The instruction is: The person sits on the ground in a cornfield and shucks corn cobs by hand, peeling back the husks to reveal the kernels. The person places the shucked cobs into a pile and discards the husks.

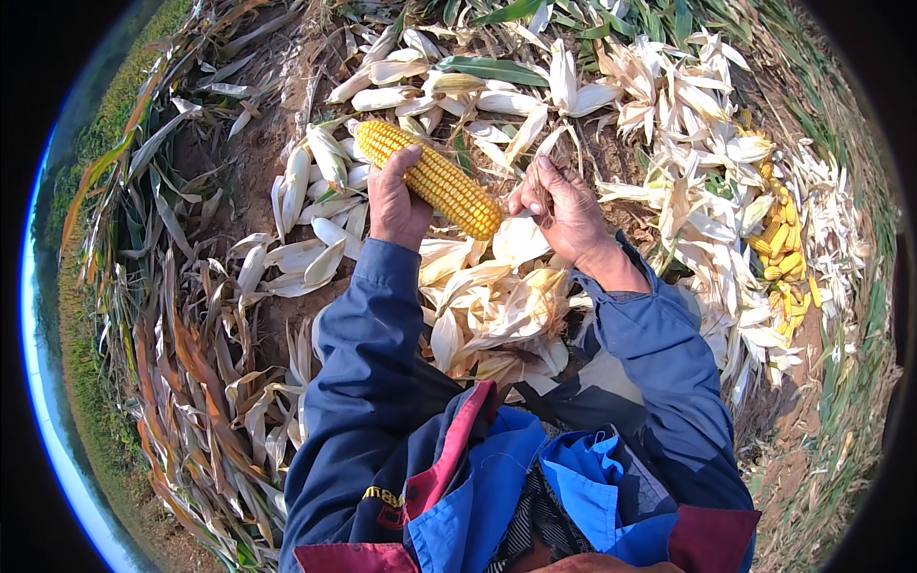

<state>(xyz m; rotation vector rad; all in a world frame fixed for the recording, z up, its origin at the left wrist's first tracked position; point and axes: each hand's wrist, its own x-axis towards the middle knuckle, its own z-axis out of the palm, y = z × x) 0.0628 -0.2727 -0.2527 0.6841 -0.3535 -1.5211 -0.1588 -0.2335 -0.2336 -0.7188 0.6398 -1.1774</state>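
Observation:
A bare yellow ear of corn (pixel 437 183) lies tilted across my left hand (pixel 400 208), which grips it near its upper left end with the thumb over the kernels. Just off the cob's lower right end is my right hand (pixel 562 208), its fingers curled around a brownish tuft of corn silk (pixel 548 190). Whether the right fingertips also touch the cob's end is hard to tell. Below both hands, in front of my body, sits a heap of loose pale husks (pixel 494 308) with some silk on it.
Several ears still in their husks (pixel 401 93) lie on the brown soil ahead. Husked yellow cobs (pixel 784 243) are piled at the far right beside a band of dry husks (pixel 695 165). Dry corn stalks and leaves (pixel 193 387) cover the left side.

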